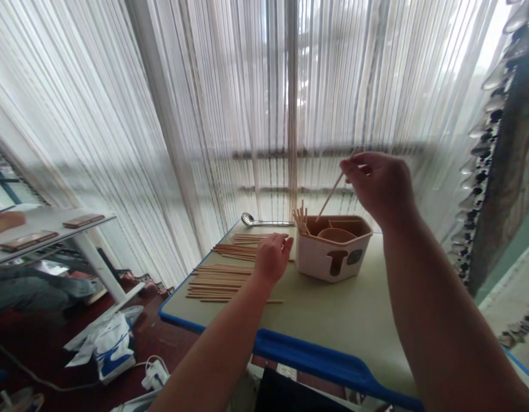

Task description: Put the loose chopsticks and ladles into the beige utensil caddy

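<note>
Pinched between the thumb and fingers of my right hand (380, 183) is a thin wooden chopstick (332, 193), tilted, its lower end at the opening of a utensil holder (318, 260). The holder is white outside and brown inside, with compartments; several upright chopsticks (303, 221) stand in its left corner. My left hand (273, 256) rests over the right part of the chopsticks (224, 277) laid in rows on the table, its fingers slightly bent and the thumb apart. It covers some of their ends.
A metal slotted spoon (247, 220) lies at the table's back edge. The small pale table (333, 315) has a blue rim. Sheer curtains (230, 114) hang behind it. To the left, another person's hand (7, 222) is at a white table, with bags and a cable on the floor.
</note>
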